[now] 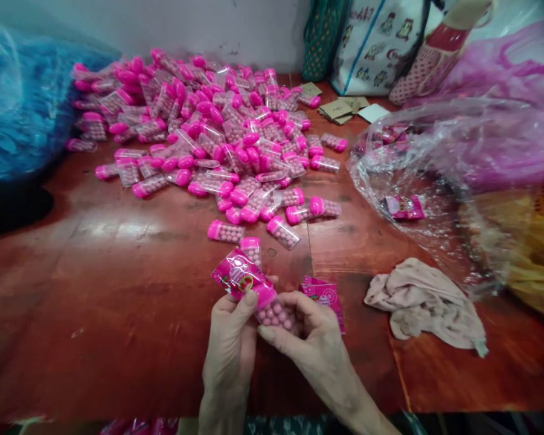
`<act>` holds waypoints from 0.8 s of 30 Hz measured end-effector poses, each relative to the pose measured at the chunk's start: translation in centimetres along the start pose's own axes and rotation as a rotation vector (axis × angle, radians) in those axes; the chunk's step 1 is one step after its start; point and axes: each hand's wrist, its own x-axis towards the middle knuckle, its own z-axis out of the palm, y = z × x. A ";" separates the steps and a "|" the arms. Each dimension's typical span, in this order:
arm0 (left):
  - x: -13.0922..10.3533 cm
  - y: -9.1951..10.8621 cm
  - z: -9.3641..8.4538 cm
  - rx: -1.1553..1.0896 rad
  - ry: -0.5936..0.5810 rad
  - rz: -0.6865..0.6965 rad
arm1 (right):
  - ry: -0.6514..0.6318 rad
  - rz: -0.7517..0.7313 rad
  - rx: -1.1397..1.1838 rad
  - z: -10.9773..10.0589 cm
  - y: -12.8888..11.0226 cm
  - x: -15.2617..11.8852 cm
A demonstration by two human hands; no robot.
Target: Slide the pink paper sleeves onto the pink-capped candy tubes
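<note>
Candy bottle (275, 315) sits between the fingers of the right hand (317, 331) — left hand (233, 332) pinches a pink packet (236, 273) by its thumb — pairing them, maybe; next needs gentle pressing

The light is dim and soft, and the corners fade darker. A pale, hazy glare lies on the table (163, 314) at nine o'clock; sharp glints speckle the clear plastic (428, 172) near three. The blue bag (20, 109) at ten o'clock looks smeared, with stretching toward the edges. The left hand (232, 344) and right hand (319, 341), near six, show more crisply.
</note>
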 end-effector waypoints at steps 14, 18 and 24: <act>-0.9 -0.8 0.0 0.001 -0.058 -0.011 | 0.201 -0.114 -0.054 0.5 0.4 -0.2; -1.0 -0.8 -0.1 -0.037 -0.023 0.015 | 0.104 -0.067 -0.060 0.4 0.2 -0.1; -0.9 -0.7 -0.2 0.012 -0.012 -0.027 | 0.051 0.093 0.134 0.3 0.0 0.3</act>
